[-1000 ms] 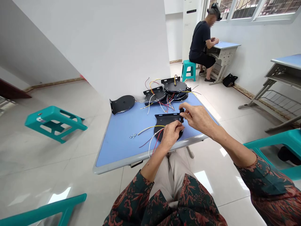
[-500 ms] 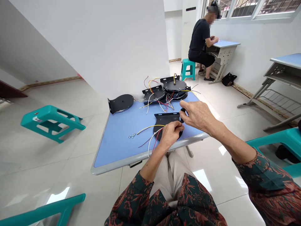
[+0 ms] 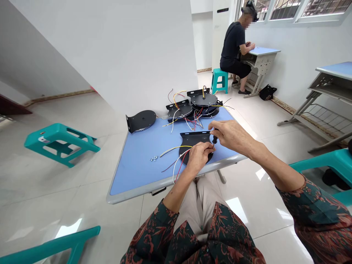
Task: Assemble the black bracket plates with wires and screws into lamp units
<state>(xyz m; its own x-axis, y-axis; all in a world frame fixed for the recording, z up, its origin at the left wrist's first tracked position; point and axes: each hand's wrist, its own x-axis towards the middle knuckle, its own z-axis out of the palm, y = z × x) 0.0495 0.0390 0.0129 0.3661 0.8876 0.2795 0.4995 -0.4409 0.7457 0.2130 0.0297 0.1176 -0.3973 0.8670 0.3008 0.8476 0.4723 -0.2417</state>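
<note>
On the desk in front of me lies a black metal plate, round with a slotted, bent flange at its far side. Yellow, white, red and dark wires come from it toward the left. My left hand lies over the plate, its fingers closed at the right edge; exactly what the fingertips pinch is hidden. Above that edge, my right hand grips the black handle of a screwdriver. The screwdriver stands nearly upright, its tip down beside my left fingertips. Several small silvery screws lie left of the wires.
The blue desk has a grey rim. Another black plate sits at its far left corner. Stacked wired plates stand at the back right. Teal stools are around the desk. A person sits at another desk behind.
My right hand has shifted slightly and turned on the screwdriver, whose handle shows more now. My left hand stays at the plate's edge.
</note>
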